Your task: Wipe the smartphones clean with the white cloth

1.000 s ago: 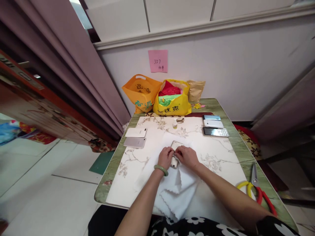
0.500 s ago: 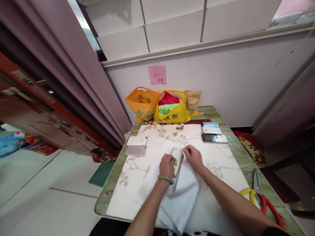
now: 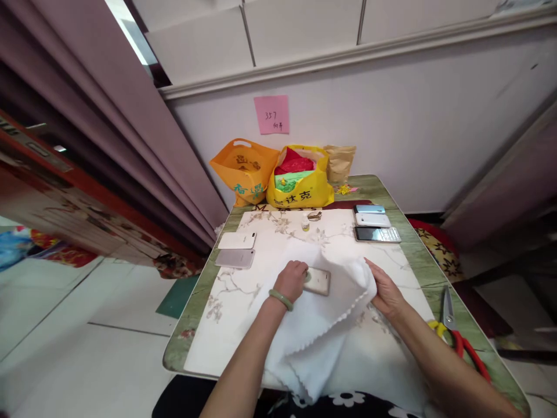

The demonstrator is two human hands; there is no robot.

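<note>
On a white cloth [image 3: 311,331] with scalloped edges lies a pale gold phone [image 3: 319,281], turned so that its back faces up. My left hand [image 3: 291,283], with a green bangle at the wrist, is closed on the phone's left end; its fingertips partly hide a ring-like piece on the back. To the right, my right hand [image 3: 386,290] grips the cloth's edge and holds that side up off the table. The cloth hides part of the right fingers.
Two phones [image 3: 236,249] lie on the table's left; several more [image 3: 376,234] lie at the right. Red-and-yellow-handled scissors [image 3: 450,325] rest by the right edge. At the back stand an orange bag [image 3: 246,171], a yellow bag [image 3: 300,186], a small bottle [image 3: 305,223] and glasses [image 3: 314,215].
The phone has turned from nearly upright in view to lying sideways. My right hand has moved right and taken hold of the cloth, lifting its edge. My left hand stays at the phone.
</note>
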